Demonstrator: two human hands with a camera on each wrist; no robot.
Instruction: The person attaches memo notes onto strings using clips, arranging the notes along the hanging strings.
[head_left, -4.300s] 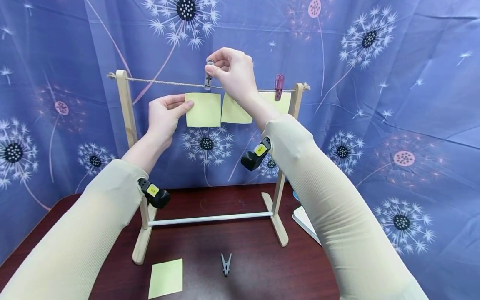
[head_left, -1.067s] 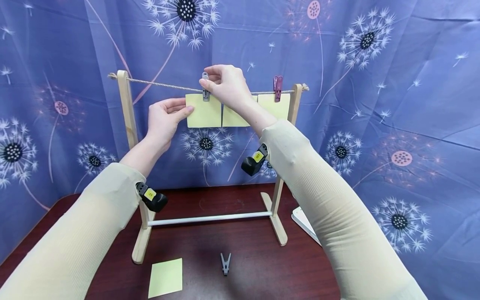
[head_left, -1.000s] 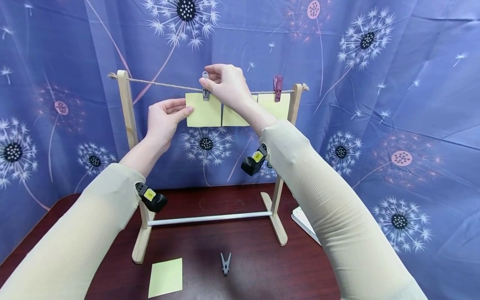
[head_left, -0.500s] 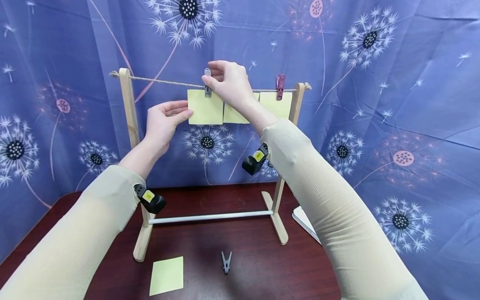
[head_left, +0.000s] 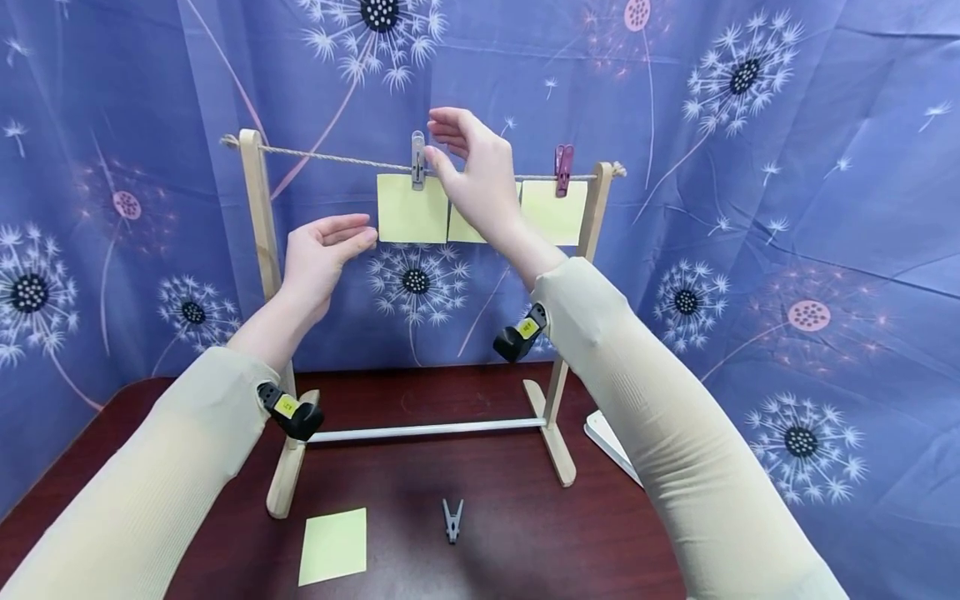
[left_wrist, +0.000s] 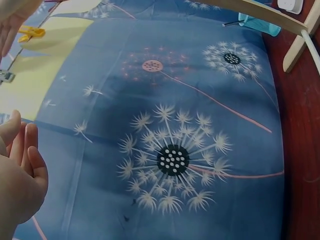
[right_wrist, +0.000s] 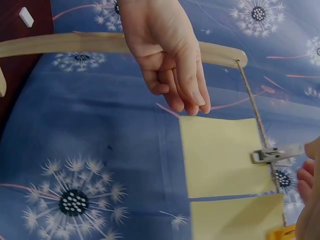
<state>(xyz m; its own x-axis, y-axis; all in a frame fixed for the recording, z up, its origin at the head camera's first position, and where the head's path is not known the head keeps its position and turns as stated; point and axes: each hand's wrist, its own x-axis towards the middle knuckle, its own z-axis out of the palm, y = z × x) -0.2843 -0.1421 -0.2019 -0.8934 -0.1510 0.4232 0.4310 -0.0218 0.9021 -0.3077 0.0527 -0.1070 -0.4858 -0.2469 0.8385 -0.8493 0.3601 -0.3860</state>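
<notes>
A grey clothespin clips a pale yellow paper note to the rope. Just right of that clothespin is my right hand, its fingers spread away from it. My left hand hovers beside the note's left edge, fingertips slightly apart from the paper and holding nothing. A second yellow note hangs partly behind my right hand; its yellow clothespin shows in the left wrist view. At the far right a purple clothespin holds a third note.
The rope stretches between two wooden posts of a stand with a white crossbar. On the dark red table lie a loose yellow note and a grey clothespin. A white object lies behind my right arm.
My right hand lowered the grey clothespin onto the note and rope, then let go and moved right. My left hand released the note's left edge and shifted slightly left and down.
</notes>
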